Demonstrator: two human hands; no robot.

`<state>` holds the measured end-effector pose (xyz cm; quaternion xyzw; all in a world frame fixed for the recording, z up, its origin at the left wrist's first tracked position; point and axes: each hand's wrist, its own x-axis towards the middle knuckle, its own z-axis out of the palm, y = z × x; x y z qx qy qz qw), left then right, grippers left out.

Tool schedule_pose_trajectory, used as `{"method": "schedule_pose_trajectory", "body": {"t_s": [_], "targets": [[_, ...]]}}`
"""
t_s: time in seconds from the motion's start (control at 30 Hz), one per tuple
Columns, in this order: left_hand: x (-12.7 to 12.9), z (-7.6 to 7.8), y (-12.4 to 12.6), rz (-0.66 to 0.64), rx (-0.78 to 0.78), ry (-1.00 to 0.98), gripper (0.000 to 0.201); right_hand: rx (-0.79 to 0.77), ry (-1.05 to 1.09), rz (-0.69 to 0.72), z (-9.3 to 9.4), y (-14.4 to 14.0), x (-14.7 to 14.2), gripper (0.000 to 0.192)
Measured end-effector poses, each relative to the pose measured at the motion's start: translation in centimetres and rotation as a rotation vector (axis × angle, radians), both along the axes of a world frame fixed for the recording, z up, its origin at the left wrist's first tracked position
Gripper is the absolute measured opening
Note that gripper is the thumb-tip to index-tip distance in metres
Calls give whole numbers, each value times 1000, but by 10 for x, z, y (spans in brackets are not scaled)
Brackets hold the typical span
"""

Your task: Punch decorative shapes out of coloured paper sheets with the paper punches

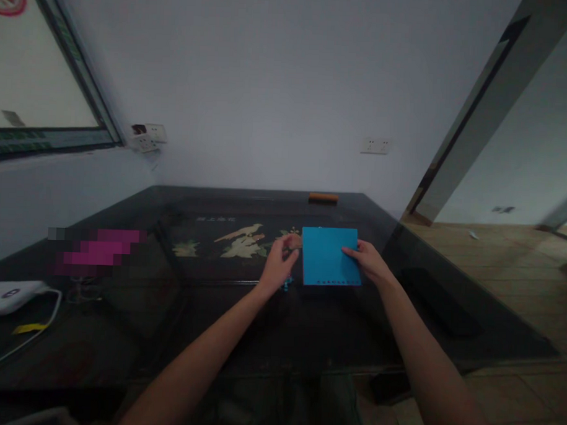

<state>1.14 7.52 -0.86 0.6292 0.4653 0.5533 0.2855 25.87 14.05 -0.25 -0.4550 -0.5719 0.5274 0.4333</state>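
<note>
A flat, square blue card (329, 257) with a row of small dark marks along its lower edge is raised above the dark table. My right hand (368, 259) pinches its right side, with the thumb on the front face and the fingers behind. Beside the left edge is my left hand (282, 260), its fingers curved and the thumb apart from them. Whether its fingertips touch the card, I cannot tell. Just below that hand lie some small blue bits (286, 283), too small to make out.
The glossy dark table (242, 335) has an inlaid bird picture (240, 241). A brown block (323, 198) lies at the back edge, a black flat object (441, 303) at the right. On the left are a blurred magenta thing (100, 247) and a white device (13, 296) with a cable.
</note>
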Motion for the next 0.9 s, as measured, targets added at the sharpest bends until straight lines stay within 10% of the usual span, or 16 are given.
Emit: {"method": "schedule_pose_trajectory", "body": {"t_s": [0.2, 0.4, 0.9], "targets": [[-41, 0, 34, -171, -135, -433, 43, 321, -7, -31, 12, 11, -77, 31], [-60, -10, 40, 70, 61, -409, 36, 444, 134, -170, -8, 16, -134, 24], [-69, -35, 53, 144, 73, -304, 41, 348, 283, -78, -43, 22, -141, 39]]}}
